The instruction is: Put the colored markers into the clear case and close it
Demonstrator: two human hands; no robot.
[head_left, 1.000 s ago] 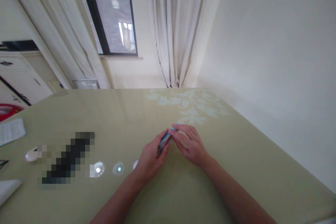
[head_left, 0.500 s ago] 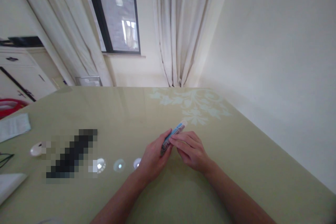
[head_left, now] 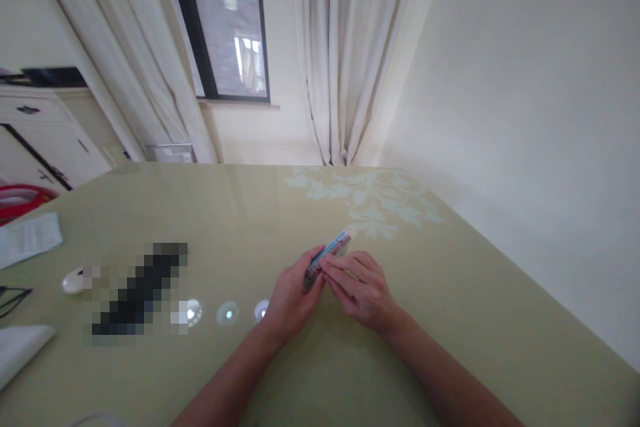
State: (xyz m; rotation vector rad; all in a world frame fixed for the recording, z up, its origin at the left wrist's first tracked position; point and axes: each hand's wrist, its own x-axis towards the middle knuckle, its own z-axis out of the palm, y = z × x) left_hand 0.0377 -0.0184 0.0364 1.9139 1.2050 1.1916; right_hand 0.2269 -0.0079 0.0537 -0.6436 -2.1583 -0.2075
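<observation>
A slim packet, blue and white with a clear end, is tilted up to the right above the table. My left hand is wrapped round its lower part. From the right, my right hand has its fingertips pressed together on the packet's near side, close to the left thumb and fingers. What lies under those fingertips is too small to make out.
The green table carries a pixelated dark object, a white mouse, a folded pale cloth, a black cable and a white object at left. A red-rimmed item sits beyond its left edge.
The view has shifted slightly, so the things at left appear a little further right. Both hands keep their hold on the packet, with only a tiny shift to the left.
</observation>
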